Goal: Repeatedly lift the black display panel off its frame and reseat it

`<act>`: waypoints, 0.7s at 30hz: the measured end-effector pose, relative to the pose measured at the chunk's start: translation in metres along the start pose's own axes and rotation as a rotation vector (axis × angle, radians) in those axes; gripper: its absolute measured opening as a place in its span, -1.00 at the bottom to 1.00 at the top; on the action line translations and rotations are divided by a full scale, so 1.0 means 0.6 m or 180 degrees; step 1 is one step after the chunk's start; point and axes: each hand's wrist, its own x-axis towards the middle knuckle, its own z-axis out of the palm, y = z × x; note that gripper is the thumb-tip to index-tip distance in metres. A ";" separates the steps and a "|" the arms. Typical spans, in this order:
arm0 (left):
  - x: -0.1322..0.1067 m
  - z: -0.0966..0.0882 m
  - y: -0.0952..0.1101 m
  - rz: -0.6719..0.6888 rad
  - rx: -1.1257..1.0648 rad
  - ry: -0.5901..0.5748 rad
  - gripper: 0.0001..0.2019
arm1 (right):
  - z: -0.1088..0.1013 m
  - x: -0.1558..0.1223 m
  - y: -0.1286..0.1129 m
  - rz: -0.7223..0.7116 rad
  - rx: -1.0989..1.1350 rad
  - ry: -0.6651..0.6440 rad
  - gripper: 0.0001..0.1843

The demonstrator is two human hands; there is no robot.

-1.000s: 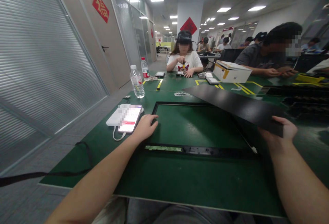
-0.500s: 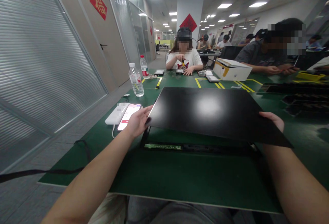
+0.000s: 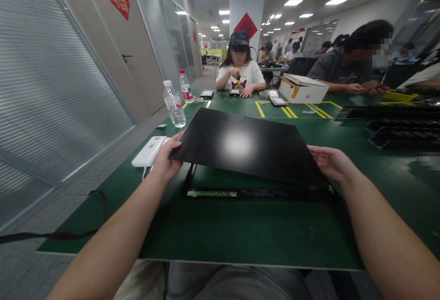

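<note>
A flat, glossy black panel (image 3: 261,148), which looks like a screen panel, is held tilted above the table with its right side lower. My left hand (image 3: 167,158) grips its left edge, thumb on top. At the right edge my right hand (image 3: 333,162) holds the panel, fingers partly hidden behind it. Below the panel a thin black frame (image 3: 275,195) lies on the table, with a strip of green circuit board (image 3: 211,194) along its near side. The panel hides much of the frame. Beside my left hand is a white power bank (image 3: 148,152), with a phone mostly hidden behind the hand.
Two water bottles, one white-capped (image 3: 174,107) and one red-capped (image 3: 185,88), stand at the back left of the green table (image 3: 268,236). A white box (image 3: 304,90) is farther back. Dark stacked parts (image 3: 405,128) lie right. People sit across and at the far right.
The panel has shifted left and its right side has come inward and down. My right hand has moved left with it. My left hand now covers most of the phone.
</note>
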 end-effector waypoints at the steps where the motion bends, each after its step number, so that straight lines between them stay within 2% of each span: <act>1: -0.001 0.001 0.001 0.0017 0.0016 0.0032 -0.56 | -0.005 0.006 0.001 -0.0085 0.0037 0.0025 -0.73; 4: -0.004 0.005 0.001 0.0010 0.0063 0.0149 -0.58 | -0.016 0.017 0.003 -0.0258 0.0055 0.0140 -0.69; 9: -0.006 0.008 -0.002 -0.0033 0.0195 0.0348 -0.63 | -0.014 0.017 0.006 -0.0333 -0.0027 0.0470 -0.63; 13: -0.007 0.005 -0.006 -0.0001 0.0339 0.0430 -0.64 | -0.011 0.015 0.010 -0.0467 -0.0327 0.0520 -0.59; 21: -0.008 0.009 -0.018 0.0088 0.0358 0.0423 -0.64 | -0.007 0.024 0.022 -0.0849 -0.0991 0.0808 -0.35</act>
